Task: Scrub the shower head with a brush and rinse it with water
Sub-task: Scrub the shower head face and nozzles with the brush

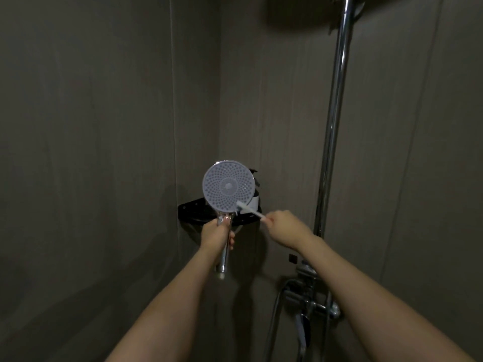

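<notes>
A round hand-held shower head (228, 187) with a pale, dotted spray face is held upright in the middle of the view, its face turned toward me. My left hand (216, 234) grips its chrome handle just below the head. My right hand (283, 228) pinches the end of a thin white brush (249, 209), like a toothbrush. The brush tip rests against the lower right edge of the spray face. No water is running that I can see.
A black corner shelf (192, 208) with a white item on it is mounted behind the shower head. A chrome riser pipe (334, 121) runs up the right wall to a large overhead shower. The mixer tap (308, 301) and hose sit below my right arm. Dark tiled walls close in on both sides.
</notes>
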